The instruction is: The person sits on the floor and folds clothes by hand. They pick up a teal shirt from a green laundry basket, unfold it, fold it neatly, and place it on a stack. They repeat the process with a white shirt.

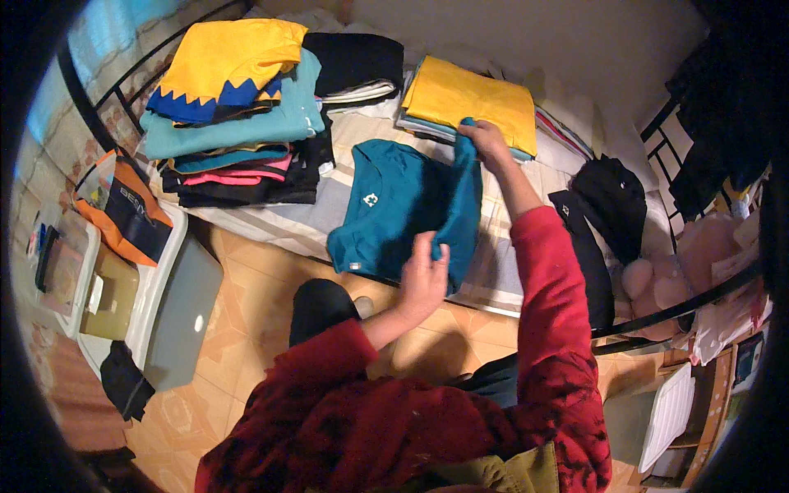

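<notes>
A teal T-shirt [382,218] with a small white emblem lies on the bed's near edge, its neckline toward the upper left. My right hand [488,144] pinches the far end of its right side, lifting that cloth into a fold. At the near end of the same fold, my left hand [424,281] has its fingers closed on the fabric. Just beyond my right hand is a stack of folded clothes topped by a yellow garment [468,97].
A tall pile of folded clothes [234,135] stands at the left of the bed, beside a black folded garment [355,64]. Black clothing [612,205] lies at the right. Below left are a grey plastic bin [187,304] and an orange-and-black bag [131,215]. A black metal rail [699,302] borders the bed.
</notes>
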### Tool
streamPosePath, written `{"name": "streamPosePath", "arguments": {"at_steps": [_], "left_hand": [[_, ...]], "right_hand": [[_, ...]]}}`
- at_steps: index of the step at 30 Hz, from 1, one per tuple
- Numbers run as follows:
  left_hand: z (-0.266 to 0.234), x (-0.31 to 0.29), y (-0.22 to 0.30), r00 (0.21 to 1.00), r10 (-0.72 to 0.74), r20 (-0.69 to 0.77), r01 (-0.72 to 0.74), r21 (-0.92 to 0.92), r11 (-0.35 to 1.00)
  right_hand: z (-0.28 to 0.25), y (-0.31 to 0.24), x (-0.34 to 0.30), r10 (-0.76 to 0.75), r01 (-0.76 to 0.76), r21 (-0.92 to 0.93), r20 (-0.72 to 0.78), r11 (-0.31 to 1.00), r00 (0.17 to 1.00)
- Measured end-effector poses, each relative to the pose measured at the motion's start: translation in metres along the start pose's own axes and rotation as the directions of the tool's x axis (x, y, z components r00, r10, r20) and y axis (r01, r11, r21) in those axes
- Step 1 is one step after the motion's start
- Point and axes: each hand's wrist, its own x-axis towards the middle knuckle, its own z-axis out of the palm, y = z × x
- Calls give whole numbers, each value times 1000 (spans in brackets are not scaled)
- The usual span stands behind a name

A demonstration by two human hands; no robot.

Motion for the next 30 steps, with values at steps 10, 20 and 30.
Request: {"name": "streamPosePath", "arguments": {"at_steps": [10,20,30], "left_hand": [[-90,22,-88,757,-620,-207,434,-549,714],[-106,5,-100,728,-620,-293,539,-314,782],[-131,22,-134,827,-484,-288,445,-192,875]], "right_hand": [[178,38,60,-183,161,-435,-8,886,983],[135,44,35,-456,369,-489,-68,790,887],[68,86,59,-105,230,-458,281,859,954]]}}
